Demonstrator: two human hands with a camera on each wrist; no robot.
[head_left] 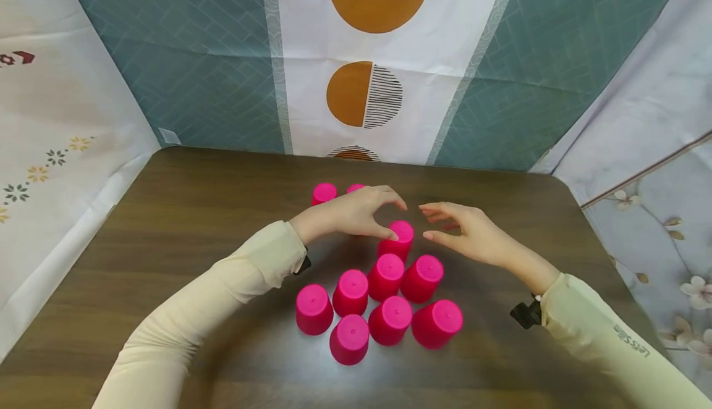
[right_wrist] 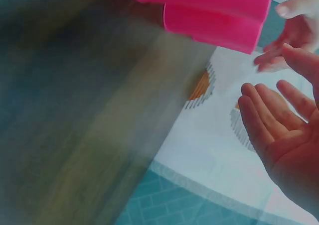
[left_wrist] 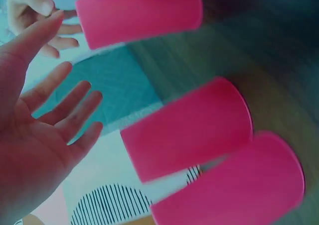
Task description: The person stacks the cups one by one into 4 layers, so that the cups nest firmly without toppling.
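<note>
Head view: both hands, left and right, spread beside upturned, base-up pink cups.

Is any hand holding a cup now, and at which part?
No. The left hand only touches the top pink cup at its base; the right hand is open.

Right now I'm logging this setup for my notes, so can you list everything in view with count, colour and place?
cups: ten, pink, upside down on the table; eight clustered at centre, two behind the left hand
table: one, dark brown wood grain, under everything
backdrop cloth: one, teal and white with orange half-circles, behind the table
side cloths: two, pale with flower prints, left and right
sleeves: two, cream, on both forearms
left hand: fingers relaxed, thumb by the farthest clustered cup
right hand: fingers relaxed, holds nothing
</note>
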